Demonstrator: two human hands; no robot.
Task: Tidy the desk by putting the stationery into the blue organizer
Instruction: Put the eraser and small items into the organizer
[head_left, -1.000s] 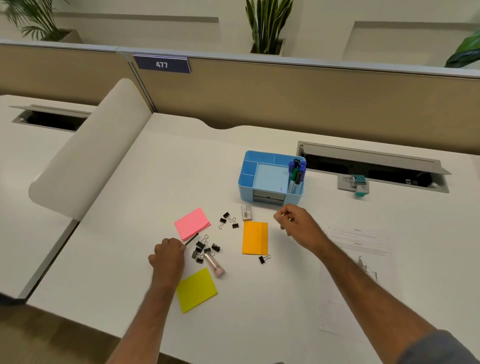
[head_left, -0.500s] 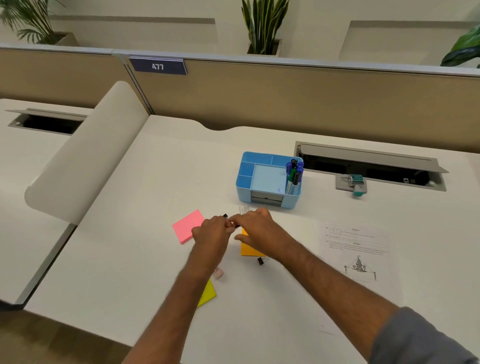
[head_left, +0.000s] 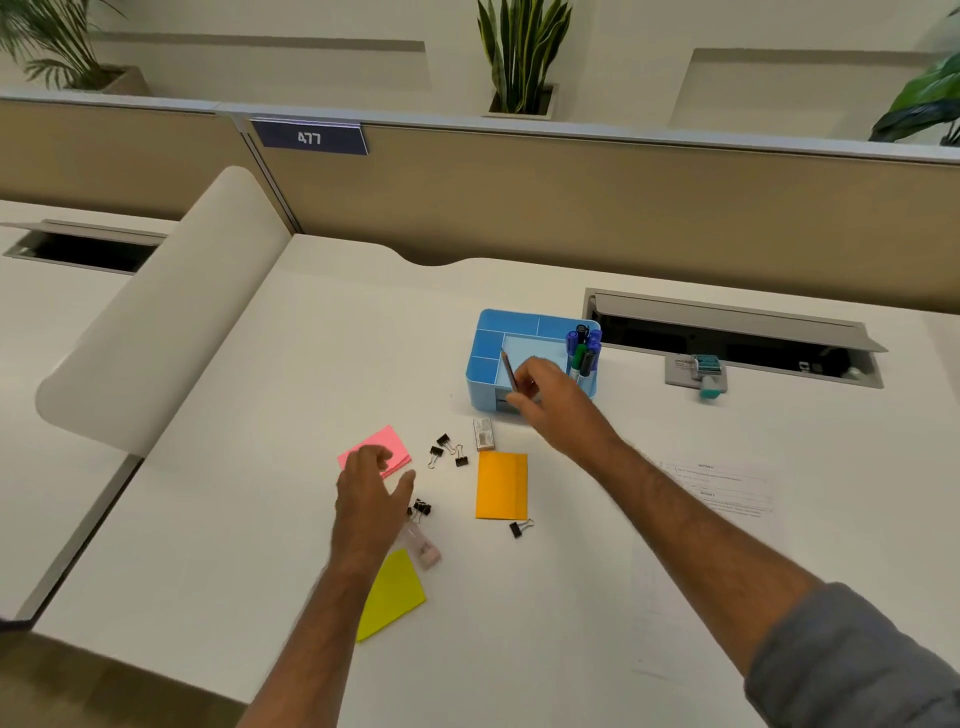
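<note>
A person's right hand (head_left: 545, 395) pinches a thin dark pencil (head_left: 508, 370) point-up at the near wall of the blue plastic desk organizer (head_left: 480, 358), apparently angling it toward the corner compartment where markers (head_left: 583, 349) stand upright. The left hand (head_left: 371, 493), fingers loosely spread and holding nothing, hovers over the pink sticky-note pad (head_left: 387, 441) toward the white desk's near-left side. Black binder clips (head_left: 447, 450), a small eraser (head_left: 483, 434), orange (head_left: 502, 486) and yellow (head_left: 392, 597) pads lie loose between hands; the desk's far half offers open room.
</note>
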